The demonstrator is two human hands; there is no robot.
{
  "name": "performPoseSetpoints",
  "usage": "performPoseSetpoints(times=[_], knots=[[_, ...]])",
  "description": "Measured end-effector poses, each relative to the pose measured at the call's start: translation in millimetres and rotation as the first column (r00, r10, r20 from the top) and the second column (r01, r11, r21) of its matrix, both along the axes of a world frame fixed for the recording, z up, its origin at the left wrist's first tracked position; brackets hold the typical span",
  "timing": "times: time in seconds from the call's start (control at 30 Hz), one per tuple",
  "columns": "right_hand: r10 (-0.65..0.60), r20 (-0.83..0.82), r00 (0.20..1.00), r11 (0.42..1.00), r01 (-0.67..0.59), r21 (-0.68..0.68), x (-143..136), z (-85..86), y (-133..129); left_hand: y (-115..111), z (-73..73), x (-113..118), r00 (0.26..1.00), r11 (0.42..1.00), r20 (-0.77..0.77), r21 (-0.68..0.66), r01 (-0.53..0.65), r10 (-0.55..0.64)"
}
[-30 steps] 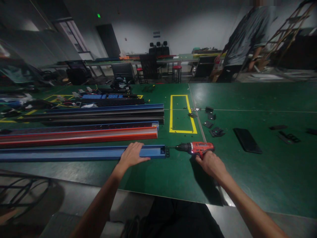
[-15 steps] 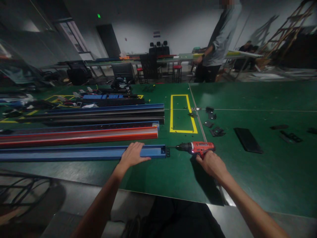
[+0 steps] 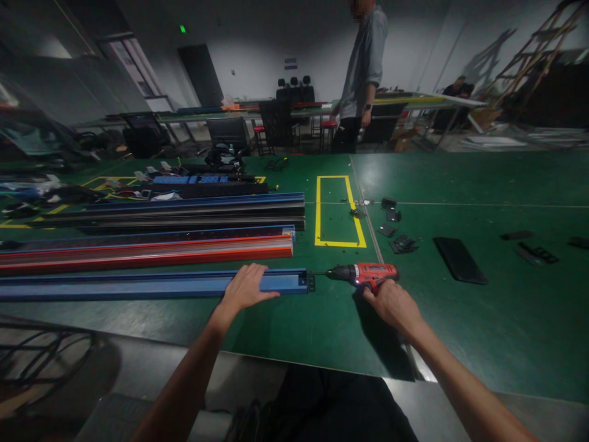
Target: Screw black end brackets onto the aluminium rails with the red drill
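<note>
A long blue metal rail (image 3: 151, 287) lies along the near part of the green table. Over it, close to its right end, my left hand (image 3: 246, 285) is closed, fingers across the far edge and thumb on the near side. A small black end piece (image 3: 311, 283) sits at the rail's right end. My right hand (image 3: 393, 304) is wrapped around the handle of a red and black cordless drill (image 3: 375, 271). The drill lies level with its long thin bit (image 3: 317, 272) pointing left, the tip at the end piece. Whether the tip sits in a screw is too small to tell.
Beyond the blue rail lie a red rail (image 3: 230, 252) and several dark rails (image 3: 207, 213). Small black parts (image 3: 404, 244) and a black flat slab (image 3: 460, 260) rest on the right. Yellow tape (image 3: 317, 212) marks the table. Behind it stands a person (image 3: 363, 67).
The person in the background has moved to the left. My hands, the drill and the blue rail look almost unmoved.
</note>
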State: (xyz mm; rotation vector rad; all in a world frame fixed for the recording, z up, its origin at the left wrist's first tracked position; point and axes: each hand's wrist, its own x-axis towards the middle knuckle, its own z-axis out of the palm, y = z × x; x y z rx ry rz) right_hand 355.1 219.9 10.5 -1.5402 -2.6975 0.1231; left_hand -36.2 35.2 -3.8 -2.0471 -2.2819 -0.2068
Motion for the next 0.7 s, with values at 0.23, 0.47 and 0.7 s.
performPoseSetpoints(times=[0.23,0.47,0.7], knots=[[0.061,0.136,0.989,0.997,-0.066,0.033,1.3,2.9,-0.9,0.1,-2.4,0.2,1.0,1.0,-0.002,0.001,-0.014,0.014],[-0.079,0.006,0.997,0.996,0.079,-0.031,-2.9,4.0,-1.4,0.3,-4.1,-0.2,1.0,1.0,0.017,0.019,0.002,-0.002],[-0.038,0.013,0.999,0.999,0.038,0.016,-0.6,-2.6,-0.1,-0.1,-2.0,-0.7,0.999,0.999,0.039,0.033,0.001,-0.002]])
